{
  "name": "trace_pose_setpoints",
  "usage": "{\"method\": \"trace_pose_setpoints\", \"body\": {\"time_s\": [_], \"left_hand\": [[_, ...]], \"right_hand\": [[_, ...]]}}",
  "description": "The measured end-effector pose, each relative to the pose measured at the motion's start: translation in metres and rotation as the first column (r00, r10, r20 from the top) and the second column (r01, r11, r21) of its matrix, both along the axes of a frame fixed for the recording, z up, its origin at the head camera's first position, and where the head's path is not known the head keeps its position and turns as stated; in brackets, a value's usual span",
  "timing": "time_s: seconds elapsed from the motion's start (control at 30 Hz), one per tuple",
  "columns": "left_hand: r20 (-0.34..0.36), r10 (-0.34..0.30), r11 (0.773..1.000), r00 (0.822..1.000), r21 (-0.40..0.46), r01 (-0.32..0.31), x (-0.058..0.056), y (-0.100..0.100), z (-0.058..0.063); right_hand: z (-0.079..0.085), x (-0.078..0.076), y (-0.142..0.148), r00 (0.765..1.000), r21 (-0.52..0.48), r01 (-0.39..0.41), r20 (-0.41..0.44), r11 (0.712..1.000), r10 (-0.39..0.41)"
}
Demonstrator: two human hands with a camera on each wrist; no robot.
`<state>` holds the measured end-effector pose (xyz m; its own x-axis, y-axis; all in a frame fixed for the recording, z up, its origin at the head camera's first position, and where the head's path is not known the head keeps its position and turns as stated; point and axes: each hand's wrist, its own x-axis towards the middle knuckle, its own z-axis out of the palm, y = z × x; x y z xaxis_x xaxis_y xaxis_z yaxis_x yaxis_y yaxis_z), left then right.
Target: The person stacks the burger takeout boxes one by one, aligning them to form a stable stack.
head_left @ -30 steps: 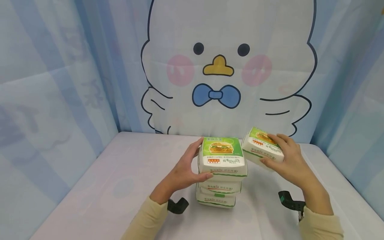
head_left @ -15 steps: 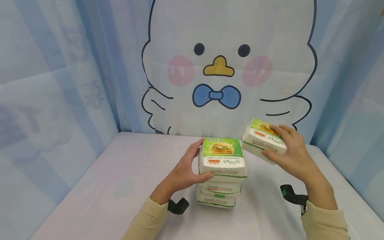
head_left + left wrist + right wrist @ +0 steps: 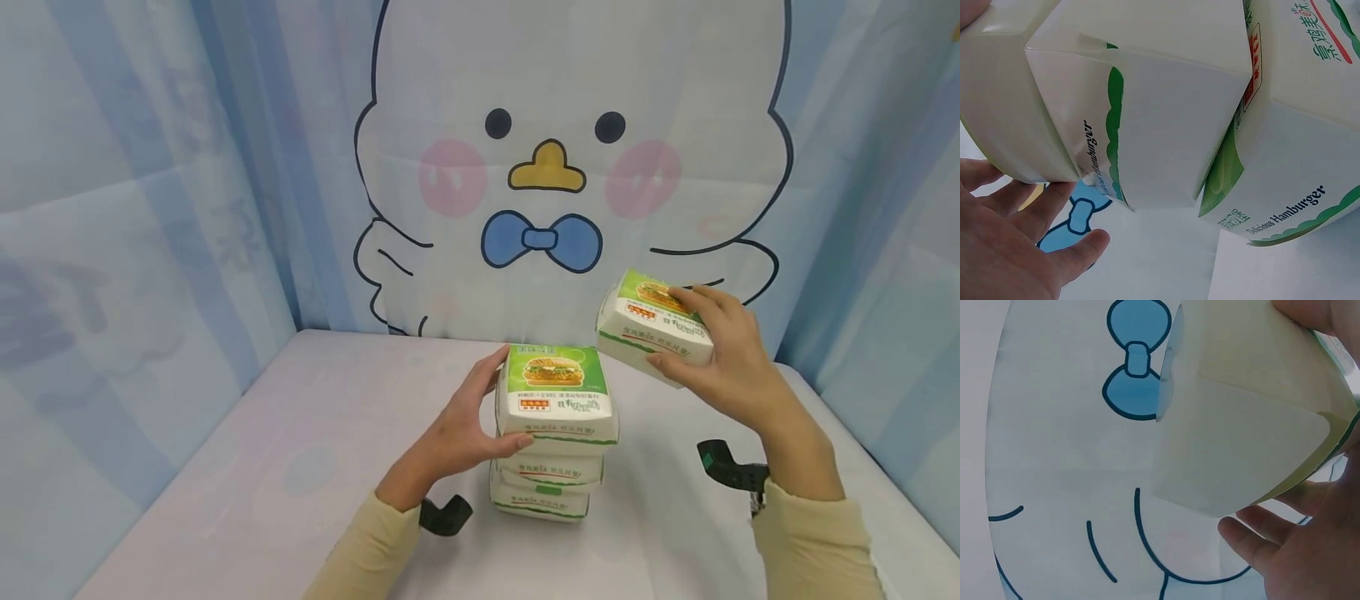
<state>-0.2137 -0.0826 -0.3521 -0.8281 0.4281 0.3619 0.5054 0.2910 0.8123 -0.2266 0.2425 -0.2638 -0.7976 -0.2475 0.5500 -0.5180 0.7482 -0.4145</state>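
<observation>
Three white-and-green cardboard burger boxes stand stacked on the table. The top burger box point(image 3: 558, 396) has a burger picture on its lid and sits a little off line with the middle box point(image 3: 551, 468) and the bottom box point(image 3: 540, 502). My left hand point(image 3: 453, 429) grips the top box from the left, thumb at the front and fingers along the far side. In the left wrist view, fingertips point(image 3: 1054, 200) lie along that box point(image 3: 1007, 94). My right hand point(image 3: 727, 358) holds another burger box point(image 3: 652, 325) in the air, tilted, right of the stack and higher than its lid.
The pale tablecloth point(image 3: 315, 467) spreads around the stack. Behind the table hangs a curtain point(image 3: 540, 83) with a white cartoon chick, and blue-striped curtains point(image 3: 135, 250) close off both sides. A black wrist camera mount point(image 3: 446, 515) juts from the left wrist.
My right hand has lifted its burger box higher, and lately a little to the left. The left hand and the stack have stayed in place.
</observation>
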Motion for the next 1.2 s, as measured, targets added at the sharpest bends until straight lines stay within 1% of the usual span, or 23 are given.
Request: {"method": "trace_pose_setpoints", "body": {"time_s": [0.1, 0.23, 0.4, 0.67, 0.8, 0.97, 1.2], "left_hand": [[0.006, 0.000, 1.000, 1.000, 0.002, 0.000, 0.000, 0.000, 0.000], [0.003, -0.004, 1.000, 1.000, 0.005, 0.004, 0.000, -0.001, 0.000], [-0.006, -0.010, 1.000, 1.000, 0.007, 0.010, 0.000, -0.001, 0.001], [-0.005, -0.019, 1.000, 1.000, 0.010, 0.019, 0.000, -0.001, 0.002], [-0.004, -0.016, 1.000, 1.000, 0.004, 0.016, 0.000, -0.001, 0.002], [-0.013, -0.022, 1.000, 1.000, 0.010, 0.022, -0.001, -0.002, 0.002], [-0.026, -0.038, 0.999, 0.999, 0.019, 0.038, -0.001, -0.002, 0.001]], "right_hand": [[0.007, 0.001, -0.002, 1.000, -0.009, -0.011, 0.012, 1.000, 0.011], [0.014, 0.002, -0.005, 0.999, -0.015, -0.036, 0.005, 0.999, 0.036], [0.019, 0.004, -0.012, 0.997, 0.008, -0.072, -0.008, 0.997, 0.072], [0.025, 0.009, -0.025, 0.989, 0.022, -0.144, 0.036, 0.989, 0.143], [0.028, 0.010, -0.031, 0.985, 0.031, -0.173, 0.031, 0.984, 0.172], [0.031, 0.012, -0.039, 0.978, 0.043, -0.207, 0.046, 0.977, 0.205], [0.032, 0.014, -0.048, 0.973, 0.078, -0.230, 0.042, 0.970, 0.227]]}}
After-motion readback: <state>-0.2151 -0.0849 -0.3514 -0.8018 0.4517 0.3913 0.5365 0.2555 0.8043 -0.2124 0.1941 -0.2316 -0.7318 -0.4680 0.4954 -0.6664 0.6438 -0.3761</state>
